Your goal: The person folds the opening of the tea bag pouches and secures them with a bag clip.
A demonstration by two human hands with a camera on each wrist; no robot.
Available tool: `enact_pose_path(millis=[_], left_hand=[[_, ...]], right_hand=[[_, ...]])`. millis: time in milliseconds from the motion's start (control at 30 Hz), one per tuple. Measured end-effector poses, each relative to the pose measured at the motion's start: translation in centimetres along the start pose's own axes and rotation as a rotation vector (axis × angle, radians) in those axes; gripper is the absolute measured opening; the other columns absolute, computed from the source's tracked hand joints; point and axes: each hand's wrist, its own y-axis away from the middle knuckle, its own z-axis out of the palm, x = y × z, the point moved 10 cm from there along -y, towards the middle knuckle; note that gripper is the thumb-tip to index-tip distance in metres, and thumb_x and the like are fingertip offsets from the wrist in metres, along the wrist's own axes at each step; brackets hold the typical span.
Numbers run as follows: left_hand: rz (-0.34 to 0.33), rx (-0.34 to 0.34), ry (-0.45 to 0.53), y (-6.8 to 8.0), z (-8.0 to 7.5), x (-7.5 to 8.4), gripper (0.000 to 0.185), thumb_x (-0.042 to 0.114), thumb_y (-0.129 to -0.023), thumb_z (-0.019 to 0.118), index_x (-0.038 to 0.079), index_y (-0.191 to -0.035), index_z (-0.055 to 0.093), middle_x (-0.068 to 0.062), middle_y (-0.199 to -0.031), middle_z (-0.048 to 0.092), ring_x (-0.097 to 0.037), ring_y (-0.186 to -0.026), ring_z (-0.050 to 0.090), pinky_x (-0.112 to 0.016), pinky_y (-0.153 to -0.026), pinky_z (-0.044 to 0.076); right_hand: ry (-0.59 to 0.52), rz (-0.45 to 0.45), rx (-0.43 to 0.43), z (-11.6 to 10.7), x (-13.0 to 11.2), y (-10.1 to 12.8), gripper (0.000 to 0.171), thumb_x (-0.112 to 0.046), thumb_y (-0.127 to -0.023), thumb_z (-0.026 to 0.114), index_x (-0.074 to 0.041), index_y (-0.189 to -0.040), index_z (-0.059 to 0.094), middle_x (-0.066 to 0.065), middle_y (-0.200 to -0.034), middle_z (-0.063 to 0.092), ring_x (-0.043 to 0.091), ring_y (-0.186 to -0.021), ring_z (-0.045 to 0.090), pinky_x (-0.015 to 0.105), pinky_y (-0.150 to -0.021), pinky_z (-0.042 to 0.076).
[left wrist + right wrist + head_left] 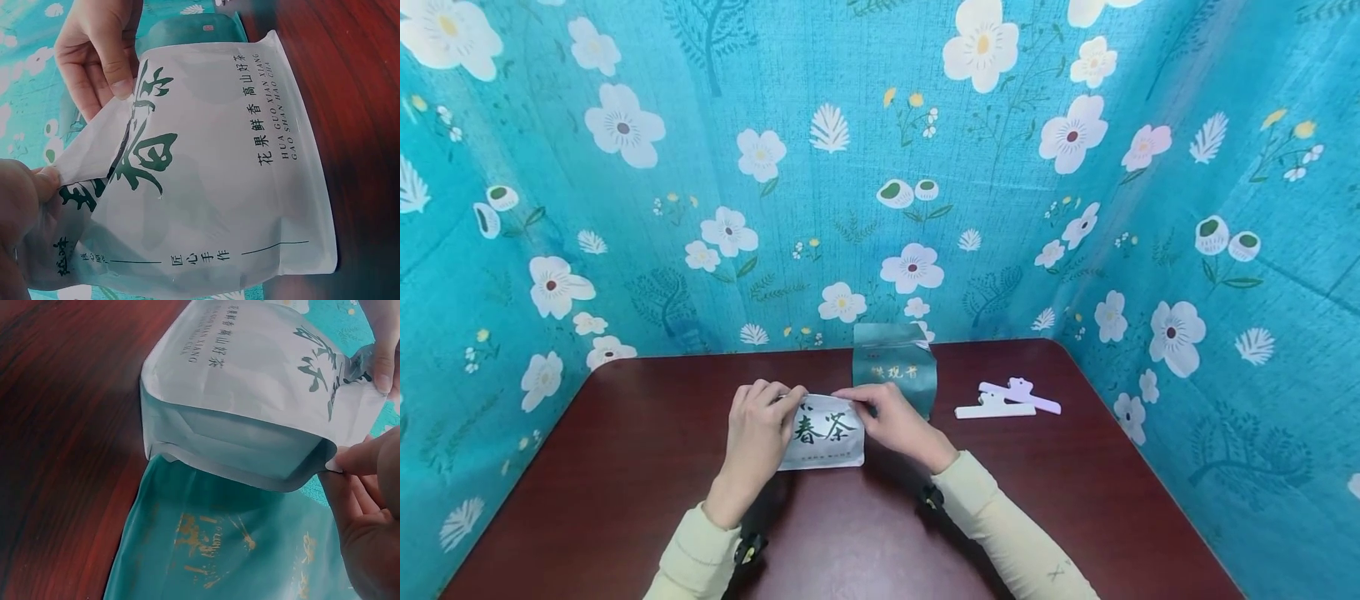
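A whitish tea bag [831, 450] with dark green characters stands on the table between both hands. Its top is partly folded over into a slanting flap [94, 140]. My left hand [760, 429] pinches the folded top on the left side, thumb [45, 182] in front. At the other top corner my right hand [898, 417] pinches the edge between thumb and fingers, which shows closely in the right wrist view. The bag's gusseted side [231, 444] faces the right wrist camera. Just behind stands a green tea bag [895, 358] with gold characters, partly hidden by my right hand.
To the right lie a white bag clip [996, 409] and a lilac bag clip [1041, 400], one partly across the other. The dark red table [625, 467] ends at a blue flowered cloth [820, 183] hanging behind and at both sides.
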Motion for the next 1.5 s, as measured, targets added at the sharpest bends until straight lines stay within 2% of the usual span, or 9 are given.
enact_pose_path(millis=[267, 467, 567, 767, 933, 1000, 1133, 1333, 1500], left_hand=[[0.004, 0.008, -0.009, -0.2, 0.1, -0.1, 0.023, 0.001, -0.08, 0.084, 0.01, -0.1, 0.081, -0.005, -0.079, 0.068, -0.025, -0.076, 0.057, -0.041, -0.073, 0.042], [0.005, 0.002, -0.005, -0.2, 0.3, 0.0, 0.023, 0.001, -0.08, 0.084, 0.01, -0.101, 0.081, -0.005, -0.079, 0.069, -0.025, -0.076, 0.057, -0.041, -0.073, 0.043], [0.005, 0.002, -0.003, -0.1, 0.3, 0.1, 0.023, 0.001, -0.079, 0.085, 0.009, -0.1, 0.081, -0.005, -0.078, 0.068, -0.025, -0.075, 0.057, -0.041, -0.073, 0.042], [0.008, 0.017, 0.011, -0.2, 0.3, 0.0, 0.022, 0.0, -0.08, 0.083, 0.009, -0.1, 0.081, -0.005, -0.078, 0.068, -0.026, -0.075, 0.057, -0.042, -0.074, 0.043], [0.007, 0.021, 0.004, -0.2, 0.2, -0.1, 0.022, 0.0, -0.08, 0.083, 0.01, -0.1, 0.081, -0.005, -0.078, 0.068, -0.026, -0.075, 0.057, -0.042, -0.073, 0.042], [0.007, 0.023, 0.004, -0.2, 0.2, -0.1, 0.022, 0.0, -0.08, 0.083, 0.009, -0.1, 0.081, -0.005, -0.078, 0.067, -0.025, -0.075, 0.057, -0.042, -0.073, 0.042], [-0.003, 0.028, 0.013, -0.1, 0.2, -0.3, 0.023, -0.001, -0.079, 0.084, 0.008, -0.1, 0.081, -0.005, -0.077, 0.067, -0.025, -0.075, 0.057, -0.042, -0.073, 0.042], [-0.001, 0.031, 0.022, -0.3, 0.3, -0.4, 0.023, -0.002, -0.08, 0.083, 0.008, -0.1, 0.081, -0.006, -0.078, 0.068, -0.026, -0.076, 0.058, -0.043, -0.074, 0.042], [0.012, 0.043, 0.027, -0.5, 0.2, -0.5, 0.024, -0.004, -0.079, 0.082, 0.008, -0.099, 0.081, -0.005, -0.078, 0.067, -0.025, -0.074, 0.057, -0.043, -0.073, 0.041]], right_hand=[[0.02, -0.044, -0.066, 0.0, -0.3, 0.3, 0.039, 0.004, -0.098, 0.06, -0.011, -0.133, 0.068, 0.003, -0.124, 0.072, 0.008, -0.11, 0.068, 0.029, -0.094, 0.055], [0.05, -0.088, -0.045, -0.3, -0.5, 0.3, 0.045, 0.009, -0.094, 0.059, -0.014, -0.13, 0.071, 0.003, -0.117, 0.075, 0.005, -0.087, 0.067, 0.02, -0.075, 0.053], [0.053, -0.086, -0.051, -0.1, -0.5, 0.5, 0.044, 0.009, -0.093, 0.06, -0.014, -0.13, 0.071, 0.004, -0.117, 0.075, 0.006, -0.084, 0.066, 0.018, -0.072, 0.051], [0.036, -0.064, -0.158, 0.1, -1.0, 1.1, 0.048, 0.004, -0.097, 0.061, -0.008, -0.144, 0.058, 0.004, -0.137, 0.066, 0.008, -0.109, 0.065, 0.028, -0.09, 0.055], [0.038, -0.045, -0.304, -0.4, -1.6, 2.4, 0.06, -0.007, -0.1, 0.063, -0.011, -0.156, 0.041, 0.004, -0.153, 0.052, 0.015, -0.136, 0.052, 0.037, -0.109, 0.046], [0.035, -0.022, -0.335, -1.0, -1.3, 3.0, 0.058, -0.01, -0.1, 0.063, -0.011, -0.155, 0.043, 0.003, -0.152, 0.053, 0.016, -0.139, 0.05, 0.037, -0.112, 0.043], [0.016, 0.056, -0.392, -2.8, 0.2, 4.3, 0.046, -0.01, -0.099, 0.066, -0.004, -0.143, 0.057, 0.008, -0.14, 0.064, 0.022, -0.13, 0.06, 0.04, -0.107, 0.047], [0.074, 0.284, -0.483, -6.6, 5.0, 7.9, 0.041, -0.009, -0.092, 0.075, 0.0, -0.131, 0.066, 0.014, -0.127, 0.07, 0.03, -0.115, 0.069, 0.042, -0.095, 0.056], [0.101, 0.441, -0.441, -9.8, 8.9, 10.0, 0.045, -0.007, -0.088, 0.078, 0.004, -0.13, 0.065, 0.02, -0.125, 0.068, 0.037, -0.111, 0.068, 0.043, -0.088, 0.058]])
